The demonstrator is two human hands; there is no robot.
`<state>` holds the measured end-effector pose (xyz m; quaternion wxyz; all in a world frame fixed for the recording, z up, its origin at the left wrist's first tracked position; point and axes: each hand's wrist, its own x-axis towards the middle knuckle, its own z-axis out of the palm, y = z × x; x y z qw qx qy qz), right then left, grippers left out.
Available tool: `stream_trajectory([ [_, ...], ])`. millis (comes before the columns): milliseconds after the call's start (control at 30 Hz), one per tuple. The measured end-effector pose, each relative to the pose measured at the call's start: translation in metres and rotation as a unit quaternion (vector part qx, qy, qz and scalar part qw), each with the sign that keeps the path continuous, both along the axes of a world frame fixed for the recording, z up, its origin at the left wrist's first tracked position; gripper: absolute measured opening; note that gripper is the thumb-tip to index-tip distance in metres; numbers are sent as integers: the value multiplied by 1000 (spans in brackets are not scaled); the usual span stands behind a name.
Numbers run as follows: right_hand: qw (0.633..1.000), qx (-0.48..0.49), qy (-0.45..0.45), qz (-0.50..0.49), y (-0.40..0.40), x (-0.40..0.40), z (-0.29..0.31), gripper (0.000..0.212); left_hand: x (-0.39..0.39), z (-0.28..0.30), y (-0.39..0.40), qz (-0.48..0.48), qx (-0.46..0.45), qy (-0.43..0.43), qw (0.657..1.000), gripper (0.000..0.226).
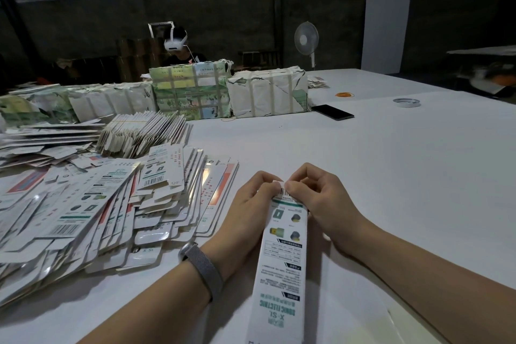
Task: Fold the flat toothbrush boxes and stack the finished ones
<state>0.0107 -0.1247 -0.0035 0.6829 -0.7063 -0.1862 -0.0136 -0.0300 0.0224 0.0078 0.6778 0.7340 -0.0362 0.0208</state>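
Dim room, back wall [195, 8] nearly black, only my white counter [391, 176] catches soft overhead light and reads grey-white. Glare streaks on the glossy flat boxes [83, 204] at my left; soft faint shadows under my hands and forearms, nothing hard. Wide-angle bend at the edges curves the counter line and stretches my forearms; near print on the box [282, 260] I hold is slightly soft, far stuff is grainy and murky.
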Motion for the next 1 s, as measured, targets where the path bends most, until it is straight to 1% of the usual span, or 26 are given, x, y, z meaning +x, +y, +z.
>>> stream_trajectory([
  [167,1000,-14,-7,-1,0,0,-1,17,1,0,0,-4,-1,-4,1000,16],
  [367,1000,-4,9,-3,0,0,1,20,1,-4,2,-13,-6,-22,1000,14],
  [467,1000,9,17,-11,0,0,2,21,0,-7,3,-43,-12,-31,999,11],
  [567,999,18,30,-16,-1,-1,3,24,-3,-8,6,-87,-21,-32,995,16],
  [700,998,32,56,-10,-2,0,4,24,-2,-8,7,-106,-6,-49,993,25],
  [867,998,30,52,-6,-2,0,5,23,0,-9,8,-119,9,-58,991,40],
  [1000,998,24,52,-1,-3,0,7,32,0,-9,8,-126,6,-58,990,41],
])
